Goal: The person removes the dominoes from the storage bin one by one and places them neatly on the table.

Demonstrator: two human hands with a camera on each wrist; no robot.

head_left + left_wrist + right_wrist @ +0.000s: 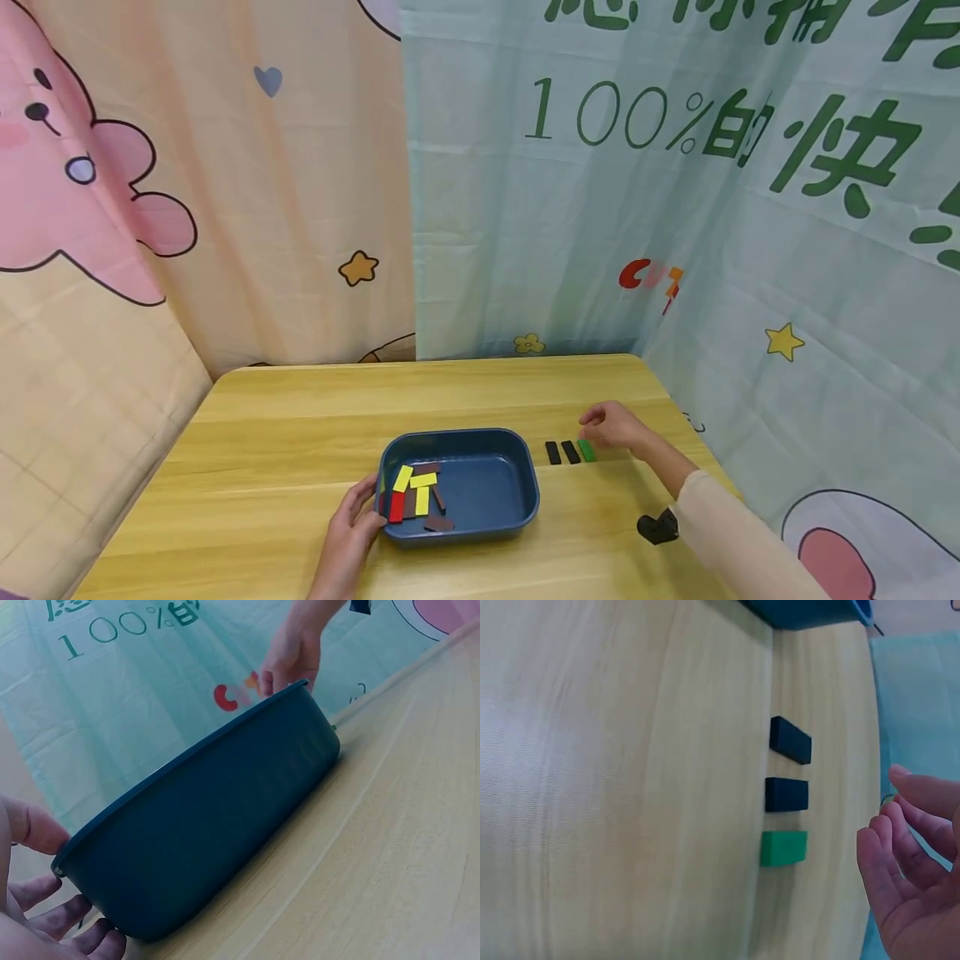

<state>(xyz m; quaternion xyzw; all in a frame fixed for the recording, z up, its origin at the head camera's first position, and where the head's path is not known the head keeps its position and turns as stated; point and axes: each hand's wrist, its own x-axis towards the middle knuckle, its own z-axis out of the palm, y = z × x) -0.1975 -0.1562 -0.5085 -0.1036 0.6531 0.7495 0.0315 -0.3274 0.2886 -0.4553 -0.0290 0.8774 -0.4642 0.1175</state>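
My left hand (351,530) holds the left end of a dark blue rectangular basin (480,540). In the left wrist view its thumb lies at the rim and its fingers against the outer wall. Inside, at the left, lie several yellow, brown and red domino blocks, among them a red block (396,507) and a yellow block (422,501). Right of the basin two black blocks (790,740) and a green block (784,848) stand in a spaced row. Just beyond the green block hovers my right hand (613,425), fingers loosely bent, nothing visibly held.
A wooden table (262,450) bears the basin and the row. Printed curtains (525,208) hang behind it and along the sides. A black object (657,527) shows beside the right sleeve (738,533).
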